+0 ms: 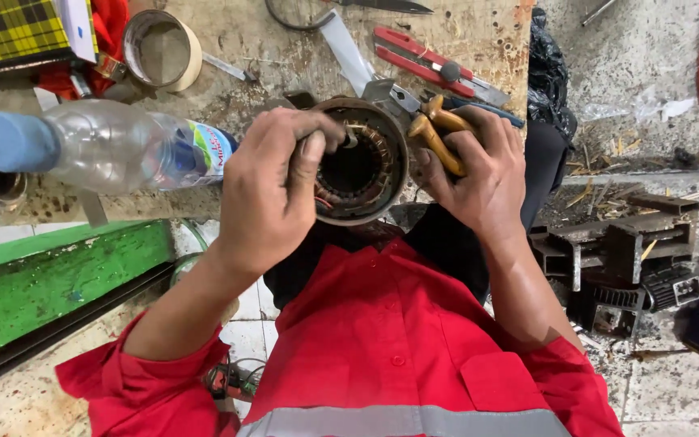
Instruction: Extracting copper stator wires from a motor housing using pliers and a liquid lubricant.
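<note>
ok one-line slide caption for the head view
Left hand reaches into a round copper-wound motor stator at a worn wooden bench edge while right hand grips orange-handled pliers.

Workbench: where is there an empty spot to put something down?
On the workbench, a bare patch lies between the tape roll and red pliers. It's crowded around the motor stator, both hands and the bottle.

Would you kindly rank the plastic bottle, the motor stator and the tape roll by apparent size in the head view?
1. Plastic bottle, though it lies nearest the camera.
2. Motor stator, partly covered by the left hand.
3. Tape roll.
</note>
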